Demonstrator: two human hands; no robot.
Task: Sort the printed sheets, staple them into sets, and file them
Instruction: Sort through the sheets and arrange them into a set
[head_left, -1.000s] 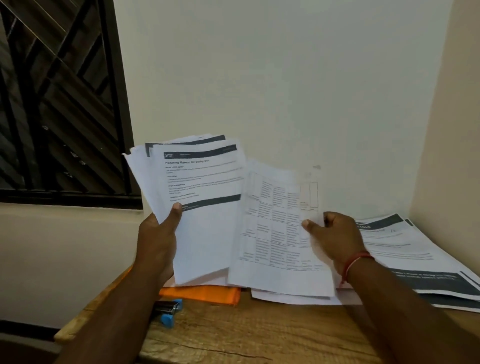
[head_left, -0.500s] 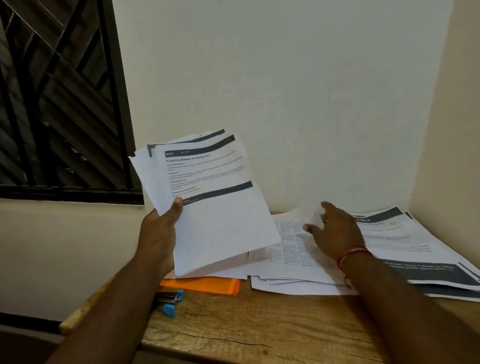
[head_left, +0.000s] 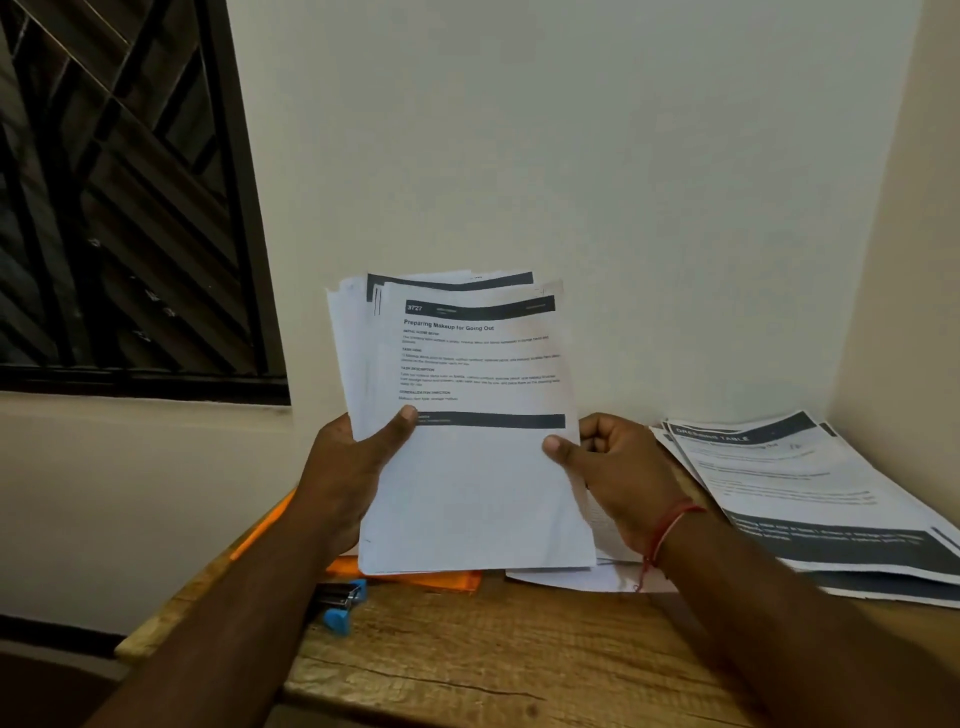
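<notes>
My left grip (head_left: 347, 470) and right grip (head_left: 621, 480) clamp the sheet stack (head_left: 478, 483) at nine and three o'clock above the table (head_left: 467, 660).

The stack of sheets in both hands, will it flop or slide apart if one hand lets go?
Probably floppy: the stack of sheets curves slightly between the left hand and right hand. Fanned top edges suggest loose sheets could slip.

The top sheet of the stack (head_left: 483, 457) reads "3727" and "Preparing Makeup for Going Out" (finer print illegible); the pile (head_left: 810, 493) on the table is headed "DRESSING TABLE".
</notes>
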